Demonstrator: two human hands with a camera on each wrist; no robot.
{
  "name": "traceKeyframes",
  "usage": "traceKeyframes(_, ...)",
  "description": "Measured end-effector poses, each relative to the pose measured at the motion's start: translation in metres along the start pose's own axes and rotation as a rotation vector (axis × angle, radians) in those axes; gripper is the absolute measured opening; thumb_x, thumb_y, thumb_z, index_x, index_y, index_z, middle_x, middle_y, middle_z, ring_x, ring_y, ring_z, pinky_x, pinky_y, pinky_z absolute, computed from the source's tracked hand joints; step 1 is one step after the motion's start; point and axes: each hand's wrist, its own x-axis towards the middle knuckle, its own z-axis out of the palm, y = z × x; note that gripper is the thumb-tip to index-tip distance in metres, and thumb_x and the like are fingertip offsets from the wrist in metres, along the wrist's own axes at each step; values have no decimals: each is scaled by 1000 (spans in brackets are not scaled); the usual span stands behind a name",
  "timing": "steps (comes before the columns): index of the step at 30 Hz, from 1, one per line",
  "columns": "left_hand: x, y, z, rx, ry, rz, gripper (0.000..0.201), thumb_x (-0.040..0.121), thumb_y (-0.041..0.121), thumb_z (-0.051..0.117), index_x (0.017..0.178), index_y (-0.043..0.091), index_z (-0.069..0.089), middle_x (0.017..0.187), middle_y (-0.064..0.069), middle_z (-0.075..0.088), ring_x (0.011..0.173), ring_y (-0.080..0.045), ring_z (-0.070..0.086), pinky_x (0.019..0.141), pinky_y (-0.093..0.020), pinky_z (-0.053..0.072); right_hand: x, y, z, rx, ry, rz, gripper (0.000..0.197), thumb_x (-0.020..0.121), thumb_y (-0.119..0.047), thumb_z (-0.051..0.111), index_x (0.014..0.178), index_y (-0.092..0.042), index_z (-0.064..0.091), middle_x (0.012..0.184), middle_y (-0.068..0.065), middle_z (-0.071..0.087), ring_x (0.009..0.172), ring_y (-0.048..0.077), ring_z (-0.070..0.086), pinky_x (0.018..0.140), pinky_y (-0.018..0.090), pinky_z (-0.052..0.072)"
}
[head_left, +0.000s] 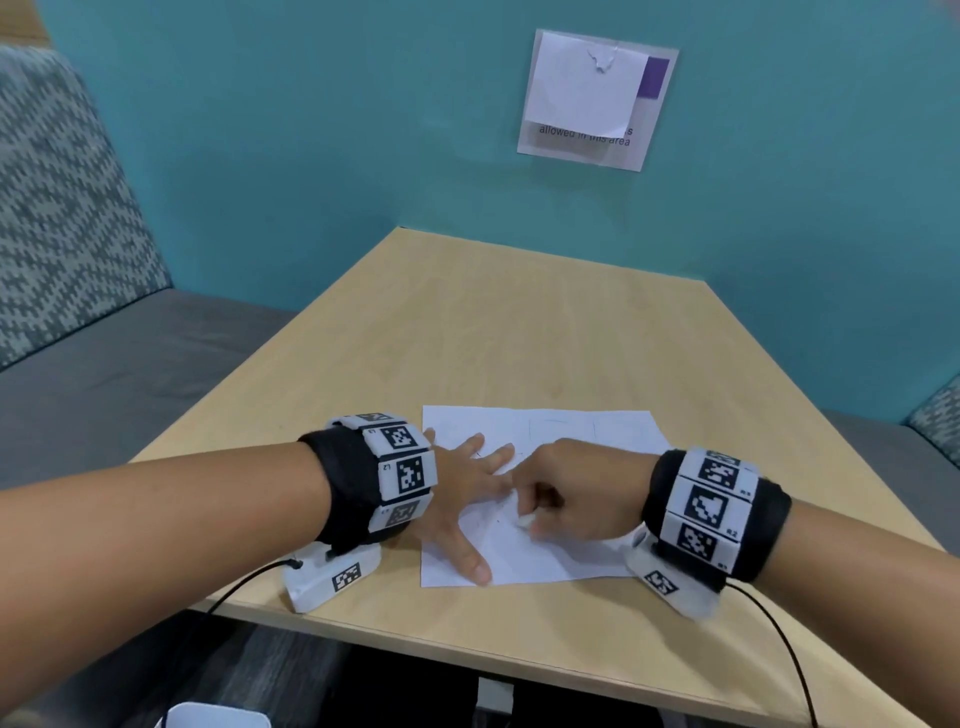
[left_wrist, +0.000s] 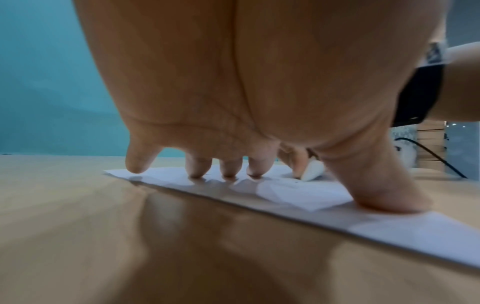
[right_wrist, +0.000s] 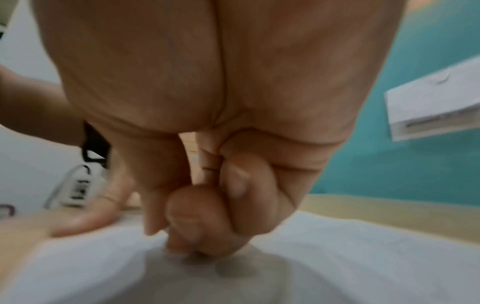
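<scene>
Some faint lines (head_left: 561, 422) show on the paper sheet (head_left: 597, 447), lower centre of the head view; the left hand (head_left: 457, 488), fingers spread, presses it flat, the right hand (head_left: 571, 493) pinches a white eraser (head_left: 524, 521) on it: erasing looks part-done

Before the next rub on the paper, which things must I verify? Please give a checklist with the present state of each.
1. Left hand presses the paper flat, fingers spread: ok.
2. Right hand pinches the eraser: ok.
3. Eraser tip touches the paper: ok.
4. Paper lies wholly on the table: ok.
5. Paper free of creases under the hands: cannot tell.
</scene>
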Motion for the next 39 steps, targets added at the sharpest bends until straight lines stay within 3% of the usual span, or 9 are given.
traceKeyframes(5,2,-4,2,-15,20,16,108,79,71,64,154,47,-9,163,6,-24,151,-26,-20,112,-73,-4,-4,-12,10,9,-79,-81,5,85,-18,62,89,-19,63,67,-16,51,60,0,48,60,16,37)
traceKeyframes(9,0,-1,1,3,1,0,112,80,72,62,150,47,-21,163,8,-26,151,-24,-21,113,-71,-3,1,7,-4,-15,20,53,5,84,-20,65,89,-18,63,70,-14,53,62,1,48,64,20,37)
traceKeyframes(13,2,-4,2,-7,11,10,111,78,73,63,154,45,-13,163,9,-25,151,-24,-21,112,-72,-5,-7,-9,10,-14,-79,-53,3,83,-19,59,85,-19,61,72,-9,58,65,7,50,64,23,44)
traceKeyframes(17,1,-3,2,22,-23,-6,113,80,74,60,153,42,-20,162,10,-28,150,-22,-23,114,-70,-5,-2,10,-4,-12,5,46,6,83,-21,65,89,-18,63,68,-14,54,62,1,49,62,18,37)
traceKeyframes(21,2,-5,3,-4,-6,0,113,78,74,62,154,43,-16,162,10,-27,150,-21,-23,113,-71,-6,-7,-2,10,-15,-53,-44,2,82,-21,60,83,-20,61,67,-13,55,62,5,50,62,21,42)
traceKeyframes(25,3,-3,2,27,-26,-21,115,79,75,59,154,39,-19,161,11,-29,150,-20,-24,114,-69,-5,-5,12,-1,24,5,40,10,83,-21,64,89,-12,65,65,-13,53,59,3,47,60,17,36)
traceKeyframes(29,3,-4,2,1,-16,-12,114,78,75,61,154,42,-18,161,12,-29,150,-21,-24,113,-71,-5,-10,1,11,6,-42,-33,4,81,-24,58,79,-22,61,65,-13,54,62,5,49,64,21,40)
traceKeyframes(33,2,-3,3,32,-20,-16,114,80,75,59,154,38,-20,161,12,-28,150,-20,-24,114,-69,-5,-7,13,-1,27,11,47,4,83,-21,64,83,-18,62,66,-13,53,60,4,48,61,19,37)
traceKeyframes(39,1,-3,1,13,-23,-10,115,80,73,61,154,40,-20,161,12,-29,150,-19,-24,114,-69,-6,-8,6,4,13,-20,4,3,84,-21,63,84,-23,60,66,-15,52,61,1,47,60,15,35)
